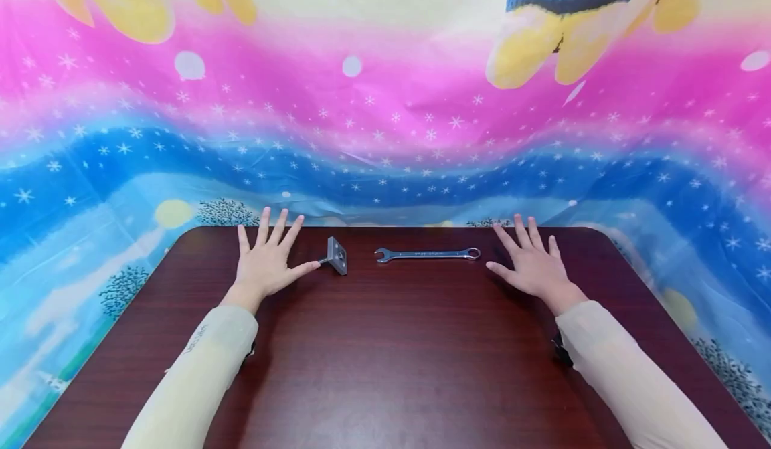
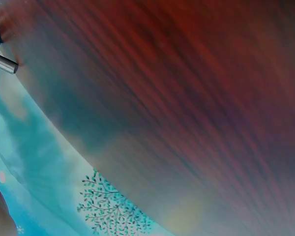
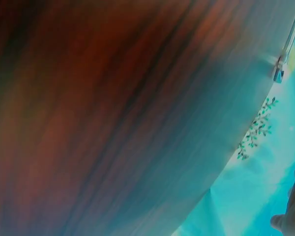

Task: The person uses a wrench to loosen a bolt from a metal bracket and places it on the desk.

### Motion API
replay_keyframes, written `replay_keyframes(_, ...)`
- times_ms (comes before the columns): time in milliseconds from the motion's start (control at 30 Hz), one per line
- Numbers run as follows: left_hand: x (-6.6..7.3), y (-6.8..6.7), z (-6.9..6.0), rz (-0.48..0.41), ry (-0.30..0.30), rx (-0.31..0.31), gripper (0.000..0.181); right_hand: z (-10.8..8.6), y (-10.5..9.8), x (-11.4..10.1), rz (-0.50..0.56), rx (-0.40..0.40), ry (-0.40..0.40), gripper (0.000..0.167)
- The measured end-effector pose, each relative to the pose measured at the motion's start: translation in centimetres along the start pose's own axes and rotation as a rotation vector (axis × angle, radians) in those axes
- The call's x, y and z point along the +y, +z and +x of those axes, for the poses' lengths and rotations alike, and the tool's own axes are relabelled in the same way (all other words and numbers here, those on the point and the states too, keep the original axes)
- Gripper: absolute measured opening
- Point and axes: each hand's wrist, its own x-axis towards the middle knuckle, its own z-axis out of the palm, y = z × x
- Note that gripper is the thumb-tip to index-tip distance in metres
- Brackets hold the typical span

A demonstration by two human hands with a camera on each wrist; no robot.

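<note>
A round-cornered, red-brown wood-grain table (image 1: 409, 382) stands before a printed fabric backdrop (image 1: 385, 101). Pink and blue bands (image 1: 415, 77) strewn with white snowflakes (image 1: 456, 122) cross the cloth above leafy trees (image 1: 123, 292), and soft light leaves a pale sheen (image 1: 403, 355) on the table.

The near tabletop (image 1: 409, 355) leaves room (a wrench (image 1: 424, 255) obstructs farther back).

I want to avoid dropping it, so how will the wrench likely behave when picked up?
The wrench looks like solid metal, so it should stay stiff and probably feel heavy for its size. Its shiny finish may be somewhat slippery. Lying flat on the table, it seems unlikely to roll.
</note>
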Motion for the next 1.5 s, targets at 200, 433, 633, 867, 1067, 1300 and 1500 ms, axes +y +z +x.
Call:
replay_keyframes(200, 0.6, 0.0, 0.4, -0.008, 0.040, 0.001, 0.103, 1.0, 0.3, -1.6, -0.014, -0.009, -0.045, 0.084)
replay_keyframes(433, 1.5, 0.6, 1.5, -0.023, 0.072, -0.033, 0.104, 2.3, 0.7, -3.1, 0.032, -0.015, -0.086, 0.078)
replay_keyframes(633, 2.6, 0.8, 2.5, -0.070, 0.055, -0.105, 0.106, 3.5, 1.4, -4.0, 0.066, -0.013, -0.126, 0.072)
replay_keyframes(867, 3.0, 1.1, 3.6, -0.138, 0.086, -0.125, 0.104, 4.5, 1.8, -5.4, 0.091, -0.034, -0.166, 0.067)
replay_keyframes(1067, 2.6, 1.8, 3.9, -0.271, 0.092, -0.134, 0.101, 5.4, 2.4, -6.6, 0.147, -0.051, -0.207, 0.063)
replay_keyframes(1300, 3.2, 1.4, 3.7, -0.364, 0.092, -0.139, 0.097, 6.1, 2.5, -7.2, 0.269, -0.102, -0.207, 0.049)
replay_keyframes(1500, 3.9, 1.0, 3.9, -0.369, 0.088, -0.168, 0.089, 6.4, 2.4, -7.6, 0.291, -0.129, -0.217, 0.037)
